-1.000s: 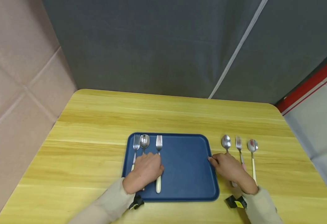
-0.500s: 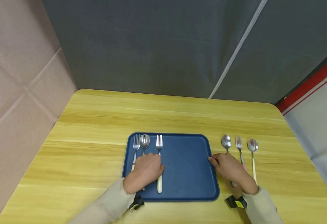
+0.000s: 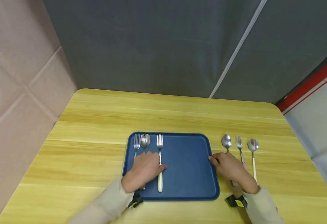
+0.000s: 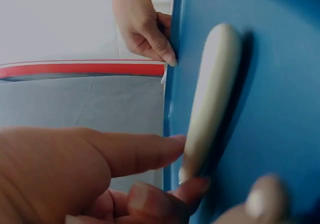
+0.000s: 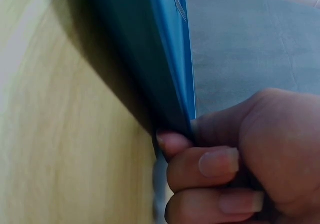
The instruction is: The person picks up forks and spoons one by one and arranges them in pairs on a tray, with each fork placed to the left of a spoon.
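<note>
On the wooden table [image 3: 101, 124] lies a dark blue tray [image 3: 187, 169]. Inside it are a fork [image 3: 136, 142] at the left, a spoon [image 3: 145, 141] beside it, and a white-handled fork [image 3: 159, 183] further right. My left hand [image 3: 144, 169] is over these handles, its thumb stretched out across the white-handled fork. In the left wrist view, thumb and a fingertip lie close against that white handle [image 4: 212, 94], which rests on the tray. With thumb and fingers, my right hand [image 3: 229, 166] pinches the tray's right rim, plain in the right wrist view's tray edge [image 5: 172, 59].
Right of the tray, a spoon [image 3: 226, 141], a pink-handled fork [image 3: 239, 142] and a white-handled spoon [image 3: 253, 145] lie on the table, partly under the right arm. A grey curtain [image 3: 152, 46] hangs behind the table; a pale padded wall [image 3: 20, 93] stands left.
The white-handled fork has shifted slightly right. My left hand has moved a little left while its thumb has spread outward. My right hand stays on the rim.
</note>
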The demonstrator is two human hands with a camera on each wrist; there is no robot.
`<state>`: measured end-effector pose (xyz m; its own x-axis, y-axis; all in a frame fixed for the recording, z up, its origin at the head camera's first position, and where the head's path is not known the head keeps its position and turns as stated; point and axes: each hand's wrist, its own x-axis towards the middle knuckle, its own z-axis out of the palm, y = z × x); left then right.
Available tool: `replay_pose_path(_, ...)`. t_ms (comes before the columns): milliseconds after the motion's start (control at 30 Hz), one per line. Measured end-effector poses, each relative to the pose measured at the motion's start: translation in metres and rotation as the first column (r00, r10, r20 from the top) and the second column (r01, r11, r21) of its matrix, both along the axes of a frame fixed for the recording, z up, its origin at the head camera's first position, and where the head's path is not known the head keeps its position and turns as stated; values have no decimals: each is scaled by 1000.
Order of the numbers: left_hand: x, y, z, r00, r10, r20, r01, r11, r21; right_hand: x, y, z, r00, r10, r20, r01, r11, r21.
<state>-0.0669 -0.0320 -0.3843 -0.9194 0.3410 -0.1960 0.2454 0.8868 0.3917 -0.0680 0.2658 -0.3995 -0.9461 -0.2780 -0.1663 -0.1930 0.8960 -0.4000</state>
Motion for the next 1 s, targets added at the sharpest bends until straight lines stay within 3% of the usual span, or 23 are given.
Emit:
replay_pose_path(267, -3, -11, 19, 1000, -2, 3, 1, 997, 72, -2, 0, 0, 1000, -11, 2, 11, 1000, 6)
replay_pose_path(467, -10, -40, 25, 998, 44, -37, -35, 979, 200, -4, -1, -3, 1000, 4, 22, -4, 1000, -7)
replay_pose_path(567, -15, -59, 23, 998, 44, -35, -35, 971, 238, -3, 0, -4, 1000, -1, 26, 2, 1000, -12)
replay_pose_path(767, -28, -96, 11, 998, -26, -62, 42, 962, 270, -1, 5, -4, 1000, -5, 30, 5, 1000, -17)
replay_pose_path(1000, -37, -122, -5, 998, -43, 50, 26, 955, 296, 3, 9, -4, 999, -14, 35, 14, 1000, 3)
